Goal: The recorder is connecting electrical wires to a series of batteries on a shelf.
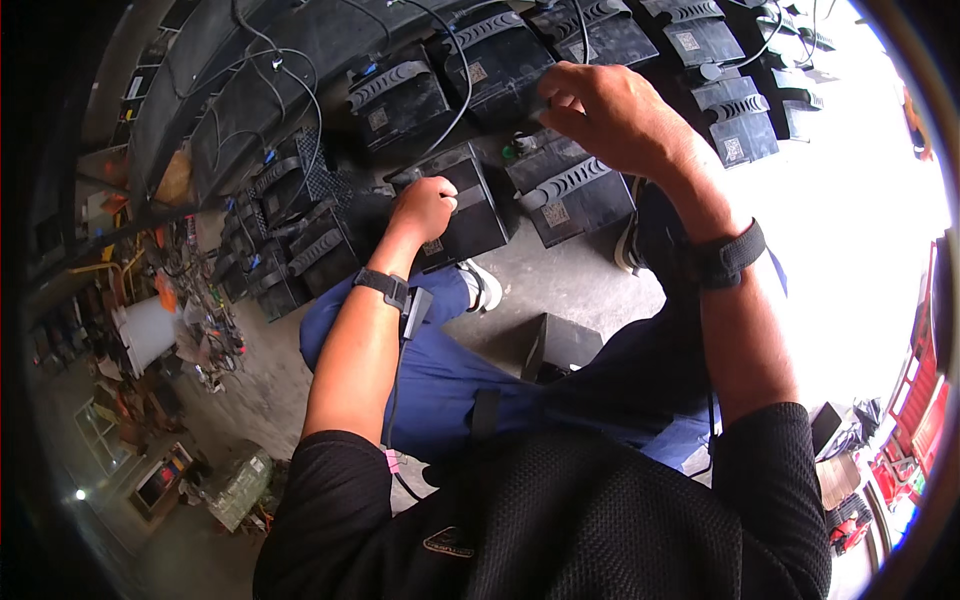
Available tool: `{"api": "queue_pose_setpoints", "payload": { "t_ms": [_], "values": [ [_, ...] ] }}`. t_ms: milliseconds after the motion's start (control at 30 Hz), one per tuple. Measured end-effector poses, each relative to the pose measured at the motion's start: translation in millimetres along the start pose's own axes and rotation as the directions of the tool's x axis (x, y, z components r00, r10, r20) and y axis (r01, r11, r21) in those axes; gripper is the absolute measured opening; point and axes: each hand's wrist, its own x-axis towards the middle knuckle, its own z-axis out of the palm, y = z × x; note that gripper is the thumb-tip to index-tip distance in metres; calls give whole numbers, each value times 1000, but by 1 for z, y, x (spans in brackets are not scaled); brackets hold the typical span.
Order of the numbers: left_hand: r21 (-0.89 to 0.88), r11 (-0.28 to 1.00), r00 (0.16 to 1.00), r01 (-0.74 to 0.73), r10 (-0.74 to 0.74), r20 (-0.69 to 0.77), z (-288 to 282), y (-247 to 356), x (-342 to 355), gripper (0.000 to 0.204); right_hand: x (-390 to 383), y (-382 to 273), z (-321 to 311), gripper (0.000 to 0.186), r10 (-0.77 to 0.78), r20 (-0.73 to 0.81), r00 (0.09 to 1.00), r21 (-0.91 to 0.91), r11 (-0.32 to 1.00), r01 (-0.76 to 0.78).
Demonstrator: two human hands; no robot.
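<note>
My left hand point(427, 210) is closed round the handle of a black battery pack point(474, 228) that stands in front of my knees. My right hand point(605, 112) hovers over the far edge of another black battery pack point(590, 215) with a ribbed grey handle. Its fingers are curled together, and whatever lies between them is hidden. A small green spot point(509, 152) shows at that pack's far left corner. Both wrists wear black straps, and a small grey device point(416, 310) sits beside the left one.
More battery packs point(400, 108) stand in rows ahead, left and right, several with black cables point(466, 70) rising from them. A dark box point(565, 345) rests on the floor between my legs. Clutter and a white bin point(148, 333) lie at the left.
</note>
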Motion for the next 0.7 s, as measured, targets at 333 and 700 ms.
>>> {"api": "queue_pose_setpoints", "payload": {
  "t_ms": [333, 700],
  "values": [
    [258, 961, 986, 95, -127, 110, -26, 37, -17, 47, -1, 2, 4, 24, 5, 7, 1000, -6, 1000, -5],
    [355, 935, 998, 7, -27, 51, -21, 40, -21, 40, 1, -2, 5, 25, -15, -2, 1000, -11, 1000, 15]
  ]
}}
